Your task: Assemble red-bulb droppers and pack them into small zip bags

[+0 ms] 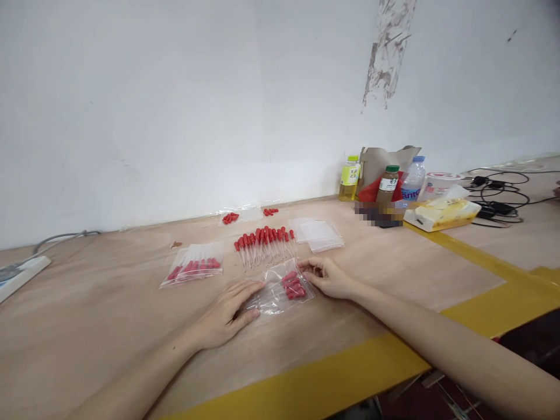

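Yellow tape (pixel 306 382) is being displayed along the near edge of the brown counter (pixel 109 326). Just beyond it, a clear bag (pixel 269 300) is being steadied between two hands, with red-bulbed droppers (pixel 294 287) being seen through its plastic, their bulbs pointing right. The left hand (pixel 230 315) is being kept open at the bag's left end, thumb spread apart, the fingertips being rested on the plastic without a grip. By the right hand (pixel 326 277), with fingers curled in, the bag's far right edge is being pinched against the thumb.

At the left, a white power strip (pixel 26 277) is being partly cut off by the view. Farther in, filled bags (pixel 192 265) are being stacked in overlap left of the held bag, their red ends being turned near. Directly beyond the held bag, a row of loose droppers (pixel 265 238) is being spread, bulbs far and thin tips near; a pile of whitish flat bags (pixel 318 234) is being placed just right of it. Far right, a tissue pack (pixel 441 216) is being backed by bottles (pixel 388 184) and black cables (pixel 494 201). Two small clusters of red bulbs (pixel 230 217) are being set near the white wall (pixel 175 99).
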The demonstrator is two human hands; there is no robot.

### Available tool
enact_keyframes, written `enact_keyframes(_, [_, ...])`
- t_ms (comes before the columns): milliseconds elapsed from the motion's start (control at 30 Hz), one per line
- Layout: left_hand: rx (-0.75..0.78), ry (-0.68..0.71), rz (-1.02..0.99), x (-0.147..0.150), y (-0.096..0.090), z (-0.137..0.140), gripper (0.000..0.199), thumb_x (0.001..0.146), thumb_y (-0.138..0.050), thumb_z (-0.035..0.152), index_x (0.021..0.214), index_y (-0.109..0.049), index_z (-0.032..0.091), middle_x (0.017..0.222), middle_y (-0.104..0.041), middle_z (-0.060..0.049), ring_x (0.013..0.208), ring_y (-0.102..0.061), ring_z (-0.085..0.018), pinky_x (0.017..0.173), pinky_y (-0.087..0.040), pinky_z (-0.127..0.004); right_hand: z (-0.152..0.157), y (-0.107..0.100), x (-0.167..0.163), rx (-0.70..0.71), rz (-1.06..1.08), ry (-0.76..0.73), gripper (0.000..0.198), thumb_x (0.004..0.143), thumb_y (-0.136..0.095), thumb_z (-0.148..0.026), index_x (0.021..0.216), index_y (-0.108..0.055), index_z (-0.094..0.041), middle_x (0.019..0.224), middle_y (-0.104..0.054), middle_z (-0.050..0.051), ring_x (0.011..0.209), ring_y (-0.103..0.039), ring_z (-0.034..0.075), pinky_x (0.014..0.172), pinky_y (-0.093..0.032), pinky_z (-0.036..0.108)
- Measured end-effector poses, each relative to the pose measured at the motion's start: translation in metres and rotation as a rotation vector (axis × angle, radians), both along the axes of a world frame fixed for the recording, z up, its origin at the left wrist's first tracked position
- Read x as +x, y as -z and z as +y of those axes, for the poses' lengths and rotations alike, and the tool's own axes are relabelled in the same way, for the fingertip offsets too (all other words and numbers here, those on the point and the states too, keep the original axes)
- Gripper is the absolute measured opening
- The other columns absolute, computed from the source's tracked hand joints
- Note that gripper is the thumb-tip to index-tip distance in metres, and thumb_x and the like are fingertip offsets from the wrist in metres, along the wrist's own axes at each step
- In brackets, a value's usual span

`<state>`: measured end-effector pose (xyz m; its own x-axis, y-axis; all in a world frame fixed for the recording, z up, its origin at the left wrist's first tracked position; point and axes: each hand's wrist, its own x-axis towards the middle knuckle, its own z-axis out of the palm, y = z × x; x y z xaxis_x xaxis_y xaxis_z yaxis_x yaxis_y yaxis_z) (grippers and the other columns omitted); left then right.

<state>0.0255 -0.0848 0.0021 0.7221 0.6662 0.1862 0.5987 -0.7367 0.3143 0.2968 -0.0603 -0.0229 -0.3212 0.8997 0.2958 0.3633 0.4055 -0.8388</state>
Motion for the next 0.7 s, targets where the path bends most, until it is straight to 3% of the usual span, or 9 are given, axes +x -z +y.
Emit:
enact_keyframes(133, [0.009, 0.008, 0.011, 0.0, 0.0, 0.0, 0.042, 0.088, -0.04, 0.034, 0.129, -0.035, 0.027, 0.132, -0.04, -0.003, 0.12, -0.035, -0.022, 0.1, -0.031, -0.04, -0.003, -0.005, 0.003, 0.041, -0.069, -0.058, 0.023, 0.074, -0.045, -0.019, 0.091, -0.061, -0.013, 0.086, -0.065, 0.006, 0.074, -0.058, 0.014, 0.065, -0.044, 0.024])
enact_keyframes(267, [0.011, 0.034, 0.031, 0.0, -0.001, 0.0, 0.038, 0.089, -0.038, 0.032, 0.127, -0.039, 0.029, 0.132, -0.04, -0.002, 0.12, -0.035, -0.021, 0.1, -0.031, -0.039, 0.014, -0.01, 0.014, 0.099, -0.181, 0.173, 0.017, 0.07, -0.05, -0.018, 0.081, -0.063, -0.013, 0.074, -0.065, 0.004, 0.064, -0.056, 0.013, 0.058, -0.042, 0.022])
enact_keyframes(400, [0.003, 0.037, 0.025, 0.0, 0.0, 0.0, 0.039, 0.089, -0.039, 0.032, 0.127, -0.038, 0.029, 0.132, -0.04, -0.002, 0.121, -0.034, -0.021, 0.1, -0.03, -0.039, 0.052, -0.027, 0.016, 0.069, -0.389, 0.381, 0.015, 0.067, -0.052, -0.015, 0.077, -0.064, -0.014, 0.072, -0.066, 0.003, 0.065, -0.058, 0.012, 0.06, -0.041, 0.019])
enact_keyframes(567, [0.002, 0.013, -0.013, -0.001, 0.0, -0.001, 0.043, 0.087, -0.042, 0.033, 0.129, -0.035, 0.027, 0.131, -0.042, -0.004, 0.119, -0.036, -0.021, 0.1, -0.031, -0.039, 0.103, -0.039, -0.008, -0.03, -0.457, 0.577, 0.019, 0.068, -0.054, -0.018, 0.082, -0.065, -0.011, 0.087, -0.065, 0.012, 0.082, -0.059, 0.019, 0.068, -0.042, 0.023])
enact_keyframes(700, [-0.002, 0.036, -0.001, -0.001, -0.002, 0.0, 0.039, 0.088, -0.04, 0.033, 0.127, -0.039, 0.027, 0.13, -0.042, -0.004, 0.12, -0.036, -0.022, 0.1, -0.031, -0.04, 0.123, -0.038, -0.031, -0.112, -0.478, 0.613, 0.026, 0.064, -0.061, -0.022, 0.085, -0.064, -0.008, 0.086, -0.064, 0.019, 0.082, -0.06, 0.024, 0.064, -0.044, 0.026])
